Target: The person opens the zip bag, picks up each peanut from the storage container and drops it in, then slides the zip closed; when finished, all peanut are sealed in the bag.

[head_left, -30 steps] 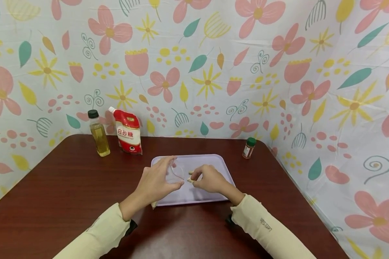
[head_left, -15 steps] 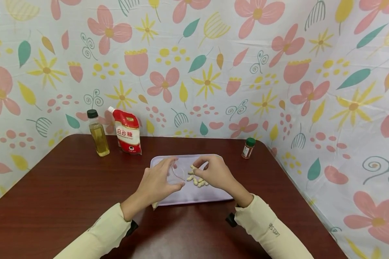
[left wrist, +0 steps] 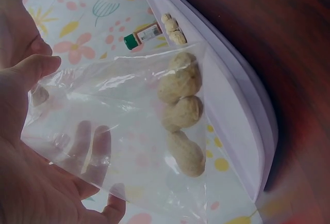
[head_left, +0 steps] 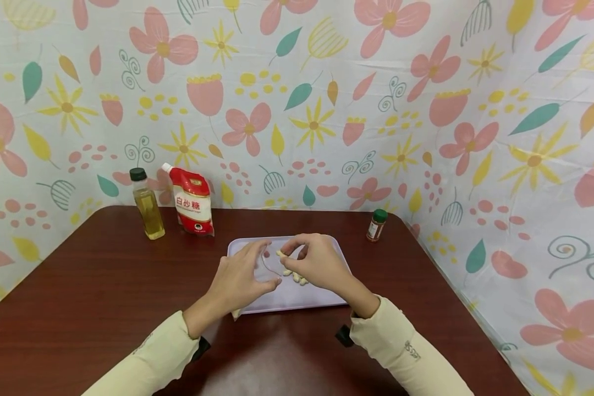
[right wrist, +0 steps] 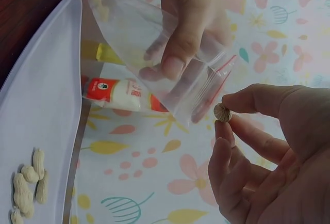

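- Right hand (head_left: 317, 261) pinches peanut (right wrist: 223, 112), moved toward nine o'clock, partly covering tray (head_left: 287, 300)
- Left hand (head_left: 240, 276) holds zip bag (right wrist: 131, 43)
- Sugar pouch (head_left: 193, 203) at tray's ten o'clock

Head view: right hand (head_left: 317, 263), above the tray (head_left: 289, 301), hides part of the peanut pile (head_left: 296, 278) on it. Left hand (head_left: 237, 278), over the tray's left side, covers much of the clear bag (head_left: 270, 265). Jar (head_left: 376, 226), beyond the tray's right end: print too small to read. Right wrist view: tray cut off.
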Tool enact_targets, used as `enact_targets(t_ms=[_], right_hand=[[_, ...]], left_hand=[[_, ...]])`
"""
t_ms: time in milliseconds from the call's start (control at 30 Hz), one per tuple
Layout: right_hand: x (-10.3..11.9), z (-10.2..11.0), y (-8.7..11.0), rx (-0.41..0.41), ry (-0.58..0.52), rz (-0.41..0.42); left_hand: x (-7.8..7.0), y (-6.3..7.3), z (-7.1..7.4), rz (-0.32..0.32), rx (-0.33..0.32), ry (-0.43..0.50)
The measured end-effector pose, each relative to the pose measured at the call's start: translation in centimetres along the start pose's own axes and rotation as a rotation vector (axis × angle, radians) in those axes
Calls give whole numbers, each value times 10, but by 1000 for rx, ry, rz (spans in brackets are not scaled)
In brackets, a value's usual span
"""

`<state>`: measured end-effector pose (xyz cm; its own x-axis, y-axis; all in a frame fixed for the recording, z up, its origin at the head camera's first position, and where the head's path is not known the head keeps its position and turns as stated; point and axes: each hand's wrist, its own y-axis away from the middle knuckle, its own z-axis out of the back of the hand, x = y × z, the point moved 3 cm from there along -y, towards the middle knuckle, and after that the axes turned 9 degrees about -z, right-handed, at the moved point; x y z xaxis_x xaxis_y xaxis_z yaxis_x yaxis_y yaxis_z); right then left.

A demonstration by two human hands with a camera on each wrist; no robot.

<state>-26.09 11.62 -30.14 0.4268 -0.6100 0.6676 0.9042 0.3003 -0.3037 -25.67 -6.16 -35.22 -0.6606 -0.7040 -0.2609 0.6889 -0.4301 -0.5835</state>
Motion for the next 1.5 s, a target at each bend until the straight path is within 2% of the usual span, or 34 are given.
enact_targets(t_ms=[300,500,733,867,1100,1333,1500], right_hand=[[1,-6,-4,33,-17,0],[-3,-2,-1,24,-15,-17],[-13,1,-2,0,20,5],[-21,1,-3,-6,24,28],[-43,-3,-9,30,47,30],[-66,-6,-12,101,61,-56],[-77,-8,-14,142,80,-80]], left_hand=[[1,0,1,-3,-15,5],[1,1,1,-5,-18,1],[2,0,3,-1,-16,-8],[3,-1,4,-8,-26,-7],[3,0,5,0,-19,-16],[3,1,5,10,-17,-14],[4,1,4,19,-9,-14]])
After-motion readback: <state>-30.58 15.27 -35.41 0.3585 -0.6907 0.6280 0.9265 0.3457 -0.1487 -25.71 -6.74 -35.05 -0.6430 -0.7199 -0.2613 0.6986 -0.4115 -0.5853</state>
